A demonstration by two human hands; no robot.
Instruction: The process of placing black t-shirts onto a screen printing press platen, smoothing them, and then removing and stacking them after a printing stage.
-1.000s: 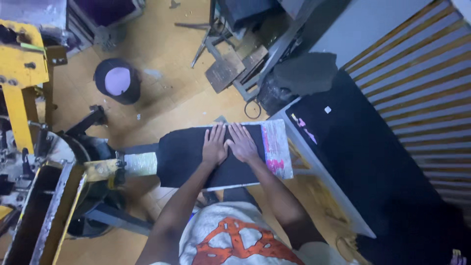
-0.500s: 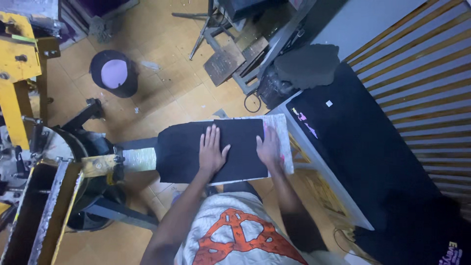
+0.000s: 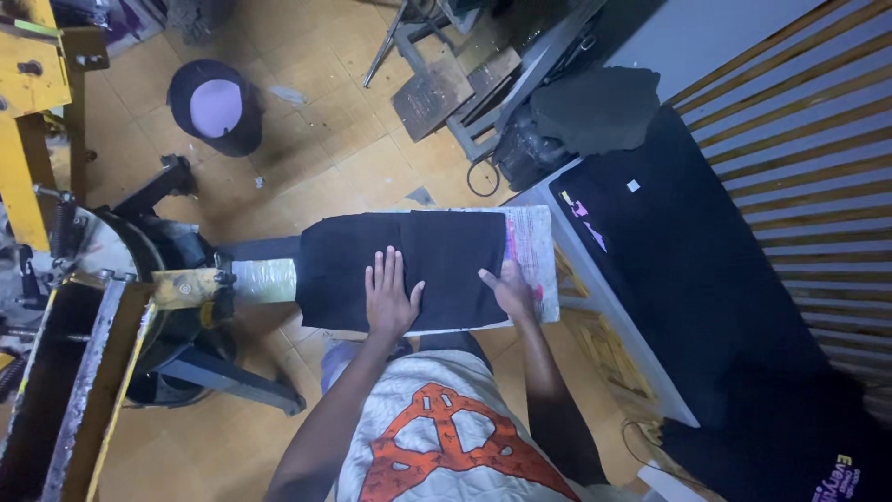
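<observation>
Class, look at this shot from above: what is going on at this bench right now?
A person presses both hands flat on a black cloth spread over a narrow board. The left hand lies near the cloth's middle, fingers spread; the right hand rests at its right edge. A long table draped in dark fabric stands to the right, a yellow metal machine to the left.

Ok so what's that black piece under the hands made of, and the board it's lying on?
The black piece looks like matte woven or knit fabric: it lies limp and flat under the left hand and right hand. The board seems a rigid platen, pale and ink-stained; its material is unclear.
</observation>
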